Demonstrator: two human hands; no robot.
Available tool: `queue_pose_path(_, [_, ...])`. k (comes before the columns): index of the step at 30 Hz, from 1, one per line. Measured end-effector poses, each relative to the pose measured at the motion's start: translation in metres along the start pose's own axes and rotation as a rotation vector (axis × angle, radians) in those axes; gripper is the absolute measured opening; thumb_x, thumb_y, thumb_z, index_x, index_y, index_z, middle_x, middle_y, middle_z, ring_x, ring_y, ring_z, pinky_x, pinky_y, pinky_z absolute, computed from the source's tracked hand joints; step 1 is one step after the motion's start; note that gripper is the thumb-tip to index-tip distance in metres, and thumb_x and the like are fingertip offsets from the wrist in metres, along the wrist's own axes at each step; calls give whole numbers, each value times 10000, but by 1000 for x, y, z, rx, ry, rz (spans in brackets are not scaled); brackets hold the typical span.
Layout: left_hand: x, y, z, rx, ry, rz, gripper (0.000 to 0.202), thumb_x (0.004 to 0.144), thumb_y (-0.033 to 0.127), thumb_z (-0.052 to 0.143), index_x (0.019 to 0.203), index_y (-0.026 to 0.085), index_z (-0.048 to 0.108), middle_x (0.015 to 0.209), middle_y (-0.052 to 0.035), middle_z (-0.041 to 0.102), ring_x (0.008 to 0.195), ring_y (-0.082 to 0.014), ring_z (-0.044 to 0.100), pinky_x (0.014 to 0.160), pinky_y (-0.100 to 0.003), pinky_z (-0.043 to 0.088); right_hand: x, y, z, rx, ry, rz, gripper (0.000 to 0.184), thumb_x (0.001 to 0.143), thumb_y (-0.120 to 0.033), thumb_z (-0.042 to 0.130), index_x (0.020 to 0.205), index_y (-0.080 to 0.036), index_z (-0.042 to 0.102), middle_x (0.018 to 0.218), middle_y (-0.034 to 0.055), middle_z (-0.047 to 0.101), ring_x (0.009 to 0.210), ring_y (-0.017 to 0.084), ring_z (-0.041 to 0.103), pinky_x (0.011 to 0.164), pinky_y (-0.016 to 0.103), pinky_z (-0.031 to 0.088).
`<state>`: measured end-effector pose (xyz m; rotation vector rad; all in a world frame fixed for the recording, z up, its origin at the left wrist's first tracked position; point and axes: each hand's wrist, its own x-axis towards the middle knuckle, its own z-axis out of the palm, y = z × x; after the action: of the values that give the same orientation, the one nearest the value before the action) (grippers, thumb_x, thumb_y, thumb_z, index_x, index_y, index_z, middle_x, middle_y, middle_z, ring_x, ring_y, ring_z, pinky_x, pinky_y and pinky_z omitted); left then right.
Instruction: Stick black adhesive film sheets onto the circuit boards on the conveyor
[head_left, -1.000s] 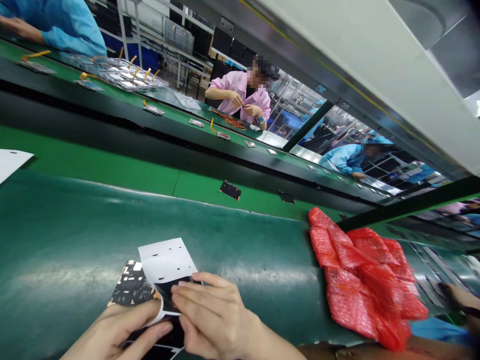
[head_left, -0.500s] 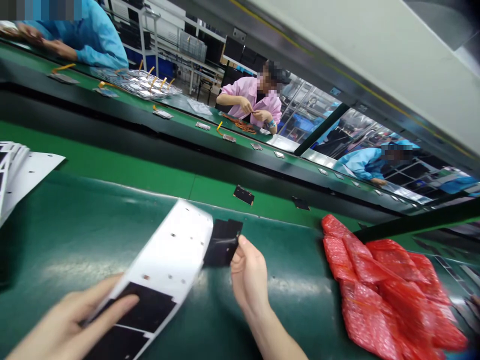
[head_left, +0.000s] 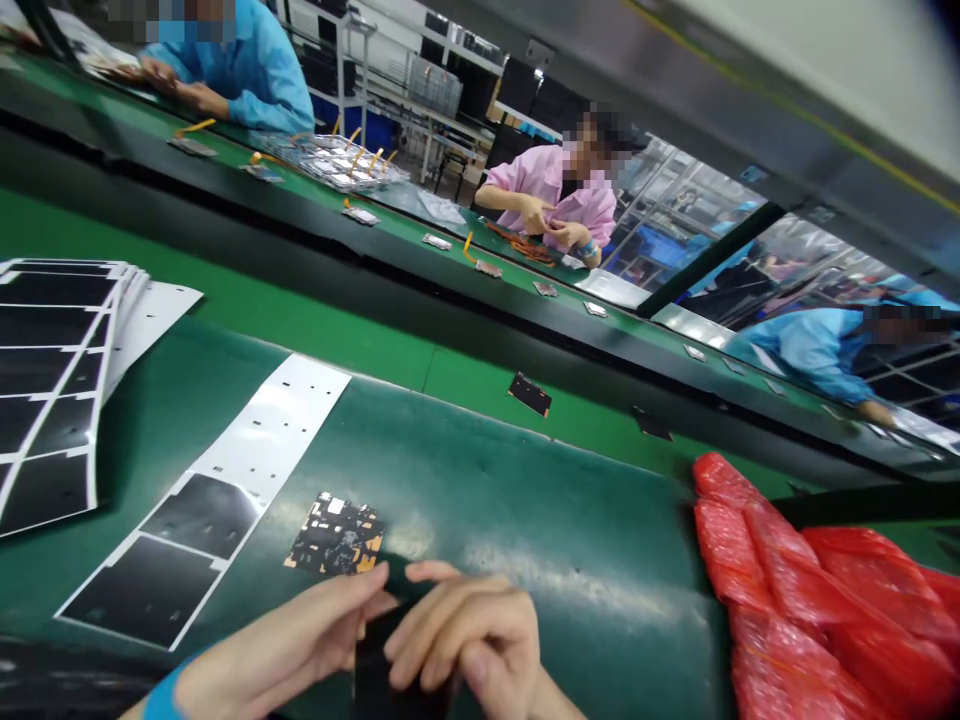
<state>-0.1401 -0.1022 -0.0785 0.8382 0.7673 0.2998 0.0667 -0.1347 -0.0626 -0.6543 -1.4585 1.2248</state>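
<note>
Low in the view, a flat black rectangular piece (head_left: pixel 401 675) is between my hands. My left hand (head_left: pixel 315 635) grips its left edge, with the fingertips partly hidden. Curled over the top of the piece, my right hand (head_left: pixel 476 635) presses its fingers on the black face. Whether a board lies under it I cannot tell. Just beyond my left hand lies a circuit board (head_left: pixel 335 535) with black, white and gold patches. To its left rests a white backing sheet (head_left: pixel 289 415), bare at the far end, with two black stickers (head_left: pixel 202 515) at the near end.
A stack of white sheets with black stickers (head_left: pixel 52 385) lies at the left. Red bubble wrap (head_left: pixel 817 590) is heaped on the right. Beyond the table edge are black boards (head_left: pixel 530 394) on a green belt. Across the line, several people work beside small boards (head_left: pixel 436 242).
The backing sheet has left my left hand and lies on the table. Both hands have come together low down on the black piece. The view has shifted left, and a circuit board now shows.
</note>
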Motion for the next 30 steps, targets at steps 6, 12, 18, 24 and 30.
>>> queue_pose_path(6, [9,6,11,58,336,128,377,683,508,792,785,152,720,686,-1,654,655,-80,568,626,-119,446,-23,8,-12,-68,161,91,439,953,-546,485,1247,-279,673,1288,80,673,1264,279,563,1149,461,289])
queue_pose_path(12, [-4,2,1,322,846,457,409,649,579,766,789,195,740,743,-35,745,676,-193,712,644,-207,583,-28,28,4,225,408,443,578,706,-515,816,1208,-273,661,1114,79,705,999,228,649,887,319,493])
queue_pose_path(18, [-3,-4,1,595,836,667,326,835,523,653,824,204,722,750,-5,749,639,-153,721,621,-149,584,-15,30,9,13,530,550,202,754,-385,794,782,-205,706,637,-18,631,588,119,570,571,206,461])
queue_pose_path(24, [-16,-4,-28,1472,754,757,455,978,368,481,1381,156,500,1378,-92,565,1269,-219,548,987,-294,530,-21,17,-21,-814,509,30,105,830,-135,673,825,-216,740,775,28,742,697,165,686,674,237,519])
queue_pose_path(30, [-15,-11,-48,1820,496,813,435,925,499,565,1257,225,631,1297,32,635,1377,-231,412,1244,-376,35,-24,7,-66,-1064,532,-25,100,817,-168,683,855,-219,760,796,49,763,676,192,697,687,284,532])
